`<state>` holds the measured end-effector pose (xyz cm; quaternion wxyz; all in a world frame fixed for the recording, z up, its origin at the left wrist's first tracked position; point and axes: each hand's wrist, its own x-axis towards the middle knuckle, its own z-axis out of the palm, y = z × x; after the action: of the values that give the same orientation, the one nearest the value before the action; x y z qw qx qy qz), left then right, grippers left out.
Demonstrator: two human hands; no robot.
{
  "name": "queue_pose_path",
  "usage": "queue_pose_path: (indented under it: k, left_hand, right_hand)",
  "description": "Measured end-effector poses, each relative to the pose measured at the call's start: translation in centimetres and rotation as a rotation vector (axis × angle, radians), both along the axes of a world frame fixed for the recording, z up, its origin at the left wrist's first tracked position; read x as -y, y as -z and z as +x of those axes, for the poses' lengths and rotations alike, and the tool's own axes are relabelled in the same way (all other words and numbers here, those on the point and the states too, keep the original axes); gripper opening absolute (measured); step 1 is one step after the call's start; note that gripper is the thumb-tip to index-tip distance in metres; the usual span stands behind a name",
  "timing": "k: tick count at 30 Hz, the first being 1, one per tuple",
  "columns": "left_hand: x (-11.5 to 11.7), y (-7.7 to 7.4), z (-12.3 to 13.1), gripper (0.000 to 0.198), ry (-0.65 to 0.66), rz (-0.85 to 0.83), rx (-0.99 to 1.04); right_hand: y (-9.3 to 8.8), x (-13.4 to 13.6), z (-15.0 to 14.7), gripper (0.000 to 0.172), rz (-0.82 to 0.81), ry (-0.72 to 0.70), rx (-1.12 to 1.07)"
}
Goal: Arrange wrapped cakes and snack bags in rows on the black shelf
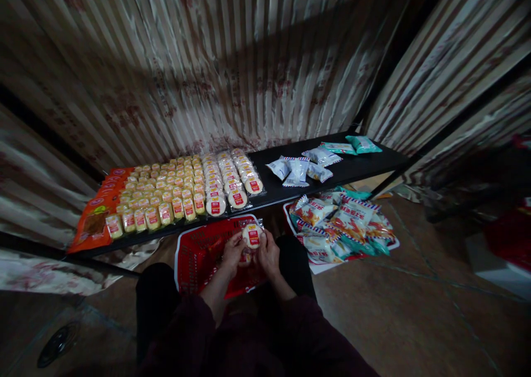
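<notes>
My left hand (233, 252) and my right hand (269, 254) together grip a round, pale wrapped cracker (252, 235) with a red and yellow label. It is held above a red basket (194, 255) between my knees. Another wrapped piece seems to show just below it, partly hidden by my fingers. In front, on the black shelf (261, 161), rows of similar round wrapped crackers (238, 199) overlap one another. Left of them stand many small yellow wrapped cakes (166, 213) in rows. Flat orange packets (98, 211) lie at the shelf's left end.
White-blue packets (296, 171) and teal packets (364, 144) lie on the shelf's right part. A second basket at right is heaped with orange-and-white snack bags (352, 216). Striped curtain (207, 62) hangs behind; black frame poles (448, 114) slant at the sides.
</notes>
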<state>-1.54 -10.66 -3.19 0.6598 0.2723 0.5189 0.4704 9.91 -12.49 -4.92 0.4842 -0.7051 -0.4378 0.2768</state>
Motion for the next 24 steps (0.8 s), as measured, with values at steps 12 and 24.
queue_pose_path:
  k: [12,24]
  left_hand:
    - [-0.4,-1.2,1.0,0.048,0.099,0.066,0.015]
    - [-1.2,-2.2,1.8,0.045,0.024,0.092,0.024]
  right_hand:
    - [-1.7,-1.2,1.4,0.056,0.031,0.054,-0.050]
    - [-2.3,-2.4,1.7,0.050,0.119,0.058,-0.136]
